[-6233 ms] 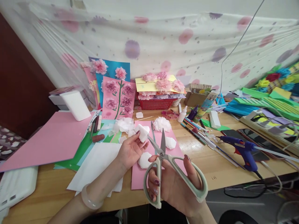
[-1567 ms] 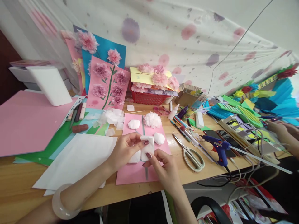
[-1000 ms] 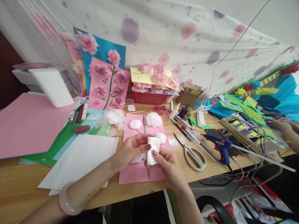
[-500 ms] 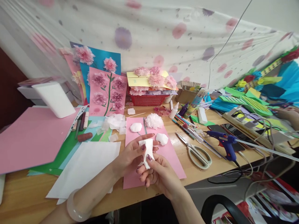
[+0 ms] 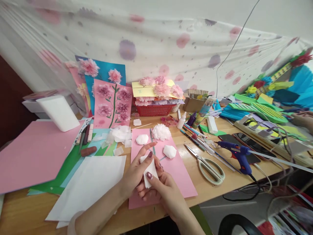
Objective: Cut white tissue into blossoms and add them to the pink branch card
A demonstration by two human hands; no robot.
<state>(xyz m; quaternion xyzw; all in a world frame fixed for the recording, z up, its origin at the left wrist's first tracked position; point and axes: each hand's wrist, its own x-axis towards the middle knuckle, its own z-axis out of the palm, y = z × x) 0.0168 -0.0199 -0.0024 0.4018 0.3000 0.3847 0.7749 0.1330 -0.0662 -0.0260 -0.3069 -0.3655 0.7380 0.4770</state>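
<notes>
Pinching folded white tissue (image 5: 152,168) between fingers of left hand (image 5: 132,176) and right hand (image 5: 166,190), lengthwise slanting forward-left, touching both.

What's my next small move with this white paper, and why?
I'd probably pinch the lower end of the folded white paper with the right hand, steadying it with the left hand: both hold it, and layered edges show at that end.

Person wore a pale, thick, smooth bangle (image 5: 72,224) on the left forearm (image 5: 101,205), partly out of view. Left grip (image 5: 133,174), right grip (image 5: 166,189): nails (image 5: 149,175) were painted glossy dark plum. Right forearm (image 5: 187,222) was bare, sleeveless as far as shown.
</notes>
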